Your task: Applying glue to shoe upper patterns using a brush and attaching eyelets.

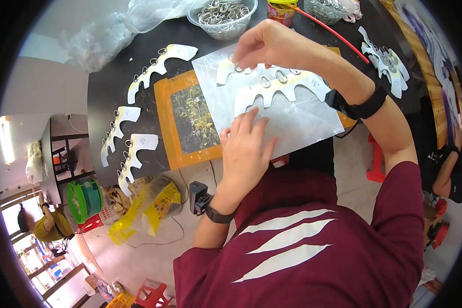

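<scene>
My left hand (245, 154) lies open, fingers spread, on the translucent sheet (303, 131). Its fingertips reach the lower edge of the nearer white scalloped strip (282, 87), which carries several oval metal rings. Over the farther white scalloped strip (224, 72), my right hand (266, 47) has its fingers pinched at a small metal ring (236, 66). That hand and its forearm cover much of the farther strip. Yellowish smears show along the nearer strip around the rings.
An orange-taped board (162, 123) lies beneath the sheet. Similar ringed strips (164, 59) rest at left, with a pile of them (390, 66) at right. At the back stand a plastic bowl of rings (223, 31), a yellow tub (281, 13) with a red stick (333, 33), and plastic bags (97, 46).
</scene>
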Demonstrator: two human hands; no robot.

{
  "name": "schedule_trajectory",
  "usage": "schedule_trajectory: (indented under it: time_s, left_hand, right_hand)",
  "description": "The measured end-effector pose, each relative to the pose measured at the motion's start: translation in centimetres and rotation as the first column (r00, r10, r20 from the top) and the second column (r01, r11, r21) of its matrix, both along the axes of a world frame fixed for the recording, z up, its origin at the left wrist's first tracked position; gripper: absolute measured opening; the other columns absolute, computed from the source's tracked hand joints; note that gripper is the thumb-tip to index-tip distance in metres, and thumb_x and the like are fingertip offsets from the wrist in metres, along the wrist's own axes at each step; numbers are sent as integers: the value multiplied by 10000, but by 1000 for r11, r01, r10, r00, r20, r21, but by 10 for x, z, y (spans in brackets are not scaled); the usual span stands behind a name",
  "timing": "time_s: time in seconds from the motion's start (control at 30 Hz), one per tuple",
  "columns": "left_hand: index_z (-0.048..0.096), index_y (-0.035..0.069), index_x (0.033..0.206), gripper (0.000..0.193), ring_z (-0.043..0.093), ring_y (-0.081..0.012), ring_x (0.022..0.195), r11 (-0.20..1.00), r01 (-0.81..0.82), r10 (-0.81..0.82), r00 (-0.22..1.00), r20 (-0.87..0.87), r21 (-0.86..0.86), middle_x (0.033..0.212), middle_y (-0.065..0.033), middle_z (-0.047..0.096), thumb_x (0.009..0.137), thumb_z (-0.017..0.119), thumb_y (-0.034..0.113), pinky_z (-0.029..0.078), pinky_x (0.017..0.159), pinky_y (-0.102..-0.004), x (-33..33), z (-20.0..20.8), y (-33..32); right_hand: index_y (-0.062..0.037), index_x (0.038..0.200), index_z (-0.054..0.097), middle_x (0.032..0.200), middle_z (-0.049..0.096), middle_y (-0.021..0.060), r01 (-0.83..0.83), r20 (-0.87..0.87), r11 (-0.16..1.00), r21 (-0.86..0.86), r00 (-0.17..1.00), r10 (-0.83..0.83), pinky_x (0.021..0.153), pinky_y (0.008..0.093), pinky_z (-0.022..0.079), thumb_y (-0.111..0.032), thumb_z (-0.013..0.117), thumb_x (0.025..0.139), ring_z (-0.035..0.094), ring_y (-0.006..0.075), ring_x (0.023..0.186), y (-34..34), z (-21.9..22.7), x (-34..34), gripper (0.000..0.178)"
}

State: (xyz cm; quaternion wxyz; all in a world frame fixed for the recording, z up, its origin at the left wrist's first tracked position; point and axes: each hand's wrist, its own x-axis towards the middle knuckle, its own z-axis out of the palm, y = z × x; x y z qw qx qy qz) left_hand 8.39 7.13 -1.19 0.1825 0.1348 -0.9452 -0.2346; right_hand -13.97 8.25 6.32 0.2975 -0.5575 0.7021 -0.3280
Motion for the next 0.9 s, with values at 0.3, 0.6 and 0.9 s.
schedule_trajectory:
  time_s: [0.3, 0.6, 0.9]
  left_hand:
    - [591, 37, 1128, 398, 500, -306, 1152, 999, -45, 45, 999, 22, -29, 1243, -141, 535, 785, 722, 190, 359, 914, -423, 3, -8, -10]
    - [592, 21, 1141, 382, 488, -315, 1165, 999, -48, 47, 997, 59, 14, 1256, -135, 536, 825, 681, 216, 344, 954, -418, 2, -8, -11]
    - [593, 26, 1136, 373, 482, -313, 1171, 999, -50, 48, 997, 67, 22, 1262, -135, 532, 824, 682, 212, 338, 954, -418, 1, -7, -10]
  right_hand:
    - [3, 953, 702, 796, 688, 118, -75, -164, 995, 58, 983, 84, 579, 296, 497, -56, 612, 837, 635, 169, 649, -3, -28, 5, 158]
    - [29, 882, 673, 788, 667, 176, -179, -272, 973, 144, 938, 213, 642, 337, 504, -4, 580, 812, 647, 262, 687, -9, -40, 5, 122]
    - [9, 893, 687, 884, 675, 163, -192, -313, 972, 134, 922, 225, 754, 371, 509, -4, 605, 809, 654, 315, 855, -13, -54, 4, 118]
